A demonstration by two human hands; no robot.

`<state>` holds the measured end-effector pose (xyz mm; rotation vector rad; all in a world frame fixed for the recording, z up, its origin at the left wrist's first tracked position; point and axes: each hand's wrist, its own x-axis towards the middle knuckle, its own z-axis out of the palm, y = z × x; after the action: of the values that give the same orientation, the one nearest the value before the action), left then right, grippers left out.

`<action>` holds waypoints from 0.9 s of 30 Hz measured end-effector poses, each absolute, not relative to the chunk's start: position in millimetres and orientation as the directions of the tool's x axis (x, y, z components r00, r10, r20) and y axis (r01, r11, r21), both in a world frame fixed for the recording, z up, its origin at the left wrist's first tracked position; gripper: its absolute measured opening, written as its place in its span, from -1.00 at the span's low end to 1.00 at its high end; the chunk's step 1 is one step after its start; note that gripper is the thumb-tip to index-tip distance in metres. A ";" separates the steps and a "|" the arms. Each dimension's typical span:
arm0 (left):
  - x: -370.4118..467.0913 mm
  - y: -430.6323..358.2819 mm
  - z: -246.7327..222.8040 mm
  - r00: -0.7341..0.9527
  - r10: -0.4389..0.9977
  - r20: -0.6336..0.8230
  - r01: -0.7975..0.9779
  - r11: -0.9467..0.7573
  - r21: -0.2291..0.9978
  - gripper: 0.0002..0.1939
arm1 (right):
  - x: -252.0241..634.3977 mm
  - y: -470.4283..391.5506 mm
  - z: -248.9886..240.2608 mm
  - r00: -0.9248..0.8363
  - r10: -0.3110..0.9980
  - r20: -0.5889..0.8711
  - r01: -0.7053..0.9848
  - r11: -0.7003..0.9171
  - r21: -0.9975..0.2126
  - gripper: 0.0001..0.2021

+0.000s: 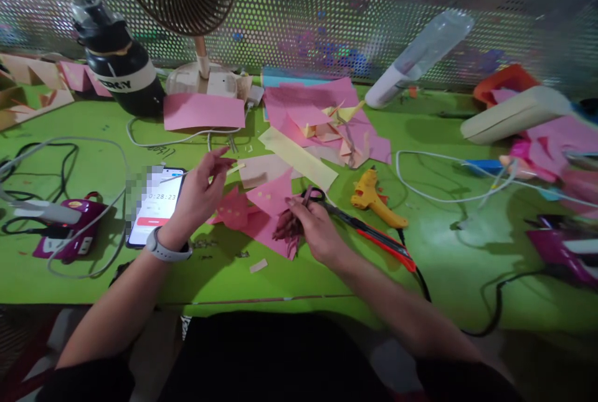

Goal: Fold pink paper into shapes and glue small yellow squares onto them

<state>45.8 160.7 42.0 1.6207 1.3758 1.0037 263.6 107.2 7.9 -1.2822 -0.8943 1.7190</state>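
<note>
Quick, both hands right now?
Left hand: fingers partly bent; can't tell whether they grip the yellow strip beside them.
Right hand: closed, holding scissors.

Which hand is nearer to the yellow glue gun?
Right: the right hand is left of the glue gun; the left hand is farther left, near the phone.

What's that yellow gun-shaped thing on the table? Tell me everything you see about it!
The yellow gun-shaped tool looks like a plastic glue gun. It lies on the green table, its chunky body at the upper left and its handle slanting to the lower right. A black cord runs from the handle's end toward the near edge, past the red-and-black cutter. Nobody is touching the tool. Its smaller parts are too blurred to tell.
</note>
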 end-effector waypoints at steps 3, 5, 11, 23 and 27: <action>47.7 155.9 46.5 0.196 0.973 0.121 0.461 -0.201 0.864 -0.67 | 264.4 110.5 0.8 -0.184 0.879 -0.440 -0.240 -0.474 -0.847 -0.62; 49.9 153.6 48.2 0.280 0.959 0.051 0.411 -0.168 0.896 -0.59 | 264.7 109.7 -1.8 -0.212 0.885 -0.415 -0.260 -0.461 -0.848 -0.65; 55.0 153.8 47.1 0.362 0.917 -0.168 0.430 -0.005 0.903 -0.25 | 259.2 101.4 1.1 -0.358 0.867 -0.347 -0.240 -0.445 -0.863 -0.64; 52.9 154.7 53.5 0.289 0.952 -0.098 0.279 0.015 0.960 -0.48 | 258.0 99.8 -0.9 -0.326 0.884 -0.336 -0.273 -0.428 -0.861 -0.61; 45.4 162.4 49.2 0.076 0.997 0.007 0.331 -0.032 0.943 -0.76 | 258.8 102.5 -3.7 -0.302 0.880 -0.366 -0.302 -0.453 -0.839 -0.62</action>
<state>45.4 162.4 49.2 1.5026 1.3854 0.9891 258.8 102.5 -3.7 -1.0928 -0.8450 1.8556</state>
